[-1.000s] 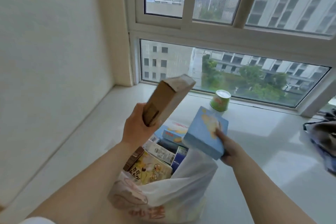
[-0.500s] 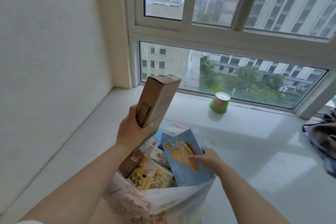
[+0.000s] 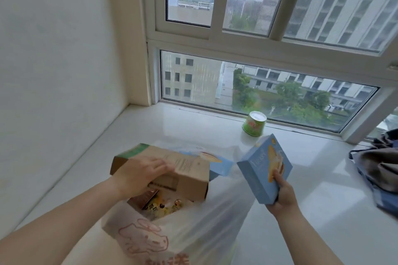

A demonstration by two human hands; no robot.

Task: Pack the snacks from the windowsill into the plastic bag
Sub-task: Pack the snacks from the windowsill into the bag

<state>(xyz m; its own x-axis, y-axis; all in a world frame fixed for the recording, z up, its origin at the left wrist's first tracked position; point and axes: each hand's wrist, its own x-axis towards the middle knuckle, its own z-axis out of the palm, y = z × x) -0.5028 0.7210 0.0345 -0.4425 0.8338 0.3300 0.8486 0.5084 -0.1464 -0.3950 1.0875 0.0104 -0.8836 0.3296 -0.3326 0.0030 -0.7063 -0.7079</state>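
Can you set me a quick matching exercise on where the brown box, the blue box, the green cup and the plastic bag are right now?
Things:
1. brown box
2. blue box
3. green cup
4. plastic bag

Places or states:
A. standing on the windowsill by the glass
B. held up in the right hand, outside the bag
C. under the left hand, lying across the bag's mouth
D. open, with snack packets inside

Pairs: 1-C, 2-B, 3-A, 4-D

Two blue boxes point(image 3: 263, 170) point(image 3: 217, 162), one brown box point(image 3: 172, 168), one green cup point(image 3: 254, 123), one bag point(image 3: 183, 232).

brown box point(image 3: 172, 168) flat atop open white bag point(image 3: 193, 232); blue box point(image 3: 263, 168) tilted beside; green cup point(image 3: 254, 123) on sill.
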